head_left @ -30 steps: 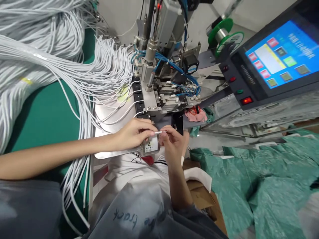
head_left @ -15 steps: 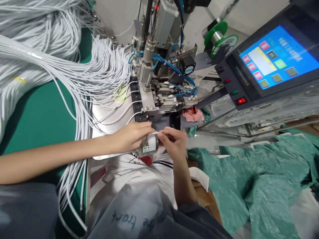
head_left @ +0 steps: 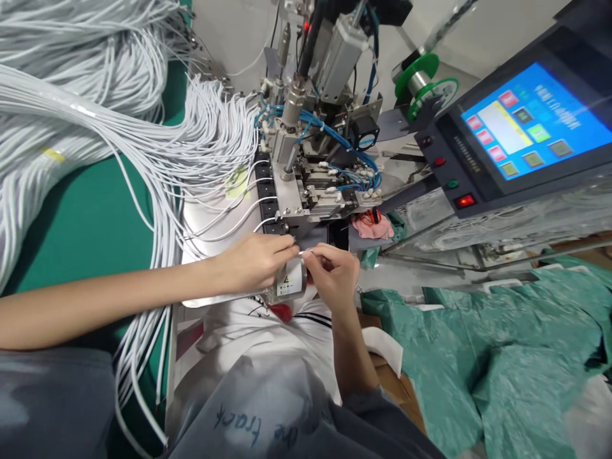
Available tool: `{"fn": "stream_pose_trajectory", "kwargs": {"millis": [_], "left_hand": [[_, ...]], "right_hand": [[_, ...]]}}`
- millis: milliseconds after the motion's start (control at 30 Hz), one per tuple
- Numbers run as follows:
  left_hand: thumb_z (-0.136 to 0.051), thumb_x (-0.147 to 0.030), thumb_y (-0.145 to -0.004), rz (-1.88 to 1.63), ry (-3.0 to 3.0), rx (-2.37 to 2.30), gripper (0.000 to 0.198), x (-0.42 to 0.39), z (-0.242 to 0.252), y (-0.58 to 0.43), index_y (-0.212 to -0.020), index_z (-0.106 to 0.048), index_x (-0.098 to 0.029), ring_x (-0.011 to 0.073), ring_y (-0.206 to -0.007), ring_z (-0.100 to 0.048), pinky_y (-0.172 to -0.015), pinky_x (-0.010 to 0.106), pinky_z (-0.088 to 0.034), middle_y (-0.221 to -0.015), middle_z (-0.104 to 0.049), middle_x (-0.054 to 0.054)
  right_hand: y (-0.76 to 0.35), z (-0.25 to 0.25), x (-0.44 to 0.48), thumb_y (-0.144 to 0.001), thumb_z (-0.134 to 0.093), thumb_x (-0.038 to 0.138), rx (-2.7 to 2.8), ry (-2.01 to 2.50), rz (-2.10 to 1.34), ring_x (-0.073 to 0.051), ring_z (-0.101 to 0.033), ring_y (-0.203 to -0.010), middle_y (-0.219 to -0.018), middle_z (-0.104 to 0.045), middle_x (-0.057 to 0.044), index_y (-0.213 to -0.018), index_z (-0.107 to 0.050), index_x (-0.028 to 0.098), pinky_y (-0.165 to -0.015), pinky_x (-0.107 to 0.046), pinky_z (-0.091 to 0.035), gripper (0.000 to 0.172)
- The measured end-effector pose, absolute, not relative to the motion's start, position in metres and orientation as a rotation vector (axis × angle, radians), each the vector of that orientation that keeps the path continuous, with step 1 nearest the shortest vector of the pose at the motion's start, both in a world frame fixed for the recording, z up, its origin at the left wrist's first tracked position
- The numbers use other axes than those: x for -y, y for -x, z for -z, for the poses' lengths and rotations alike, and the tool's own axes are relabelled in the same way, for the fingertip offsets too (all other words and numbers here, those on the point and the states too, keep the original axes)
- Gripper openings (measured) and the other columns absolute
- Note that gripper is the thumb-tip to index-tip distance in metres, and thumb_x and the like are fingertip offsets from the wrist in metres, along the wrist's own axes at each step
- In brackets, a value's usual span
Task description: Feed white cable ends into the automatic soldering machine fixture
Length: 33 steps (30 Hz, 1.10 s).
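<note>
Between my two hands a thin white cable (head_left: 301, 254) is stretched, only a short piece of it showing. My left hand (head_left: 261, 260) comes in from the left and pinches it with thumb and fingers. At the cable's end, the fingertips of my right hand (head_left: 335, 271) are closed on it; the very tip is hidden or too small to make out. Just below sits a cylinder with a white warning label (head_left: 291, 279). Right above my hands is a machine (head_left: 289, 185) with a row of black blocks (head_left: 268, 190), into which several white cables run.
Bundled white cables (head_left: 86, 121) cover the green table (head_left: 95, 217) at left. A touchscreen panel (head_left: 540, 127) stands at right, beside a green wire spool (head_left: 423, 80). Pink cloth (head_left: 373, 224) lies behind my right hand. Green plastic sheeting (head_left: 502, 344) fills the lower right.
Both hands keep their pinch on the cable, with the left fingers slightly closer to the right ones. The machine and panel sit a little further right in view, as the camera has shifted.
</note>
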<state>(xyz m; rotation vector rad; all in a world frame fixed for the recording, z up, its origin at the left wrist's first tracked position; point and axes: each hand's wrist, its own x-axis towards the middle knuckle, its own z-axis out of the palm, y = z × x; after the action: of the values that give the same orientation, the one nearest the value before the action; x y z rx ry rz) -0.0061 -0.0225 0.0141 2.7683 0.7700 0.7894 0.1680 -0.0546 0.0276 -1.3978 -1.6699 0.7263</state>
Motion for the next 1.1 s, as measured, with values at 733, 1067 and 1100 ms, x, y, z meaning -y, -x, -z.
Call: {"fn": "stream_pose_trajectory", "kwargs": {"millis": [733, 1067, 1100], "left_hand": [[-0.039, -0.009, -0.085, -0.052, -2.864, -1.079, 0.038, 0.002, 0.01, 0.005, -0.12, -0.051, -0.009, 0.0142, -0.062, -0.059, -0.055, 0.026, -0.044, -0.095, -0.054, 0.011], [-0.039, -0.008, -0.084, -0.029, -2.856, -1.037, 0.044, 0.002, 0.011, 0.005, -0.127, -0.047, -0.013, 0.0144, -0.059, -0.059, -0.055, 0.029, -0.047, -0.096, -0.052, 0.011], [-0.039, -0.009, -0.085, -0.018, -2.874, -1.042, 0.044, 0.001, 0.01, 0.005, -0.127, -0.047, -0.013, 0.0149, -0.059, -0.059, -0.055, 0.029, -0.047, -0.096, -0.052, 0.011]], "right_hand": [[-0.175, 0.053, 0.009, -0.068, -0.06, 0.031, 1.145, 1.383, -1.272, -0.009, -0.042, -0.049, -0.053, -0.048, 0.004, -0.065, -0.057, 0.018, -0.05, -0.024, -0.035, 0.014], [-0.176, 0.049, 0.005, -0.068, -0.059, 0.031, 1.207, 1.42, -1.323, -0.009, -0.043, -0.049, -0.051, -0.049, 0.005, -0.064, -0.056, 0.017, -0.049, -0.022, -0.035, 0.015], [-0.176, 0.05, 0.005, -0.068, -0.059, 0.031, 1.202, 1.421, -1.327, -0.009, -0.043, -0.049, -0.051, -0.049, 0.005, -0.065, -0.056, 0.017, -0.049, -0.022, -0.035, 0.015]]}}
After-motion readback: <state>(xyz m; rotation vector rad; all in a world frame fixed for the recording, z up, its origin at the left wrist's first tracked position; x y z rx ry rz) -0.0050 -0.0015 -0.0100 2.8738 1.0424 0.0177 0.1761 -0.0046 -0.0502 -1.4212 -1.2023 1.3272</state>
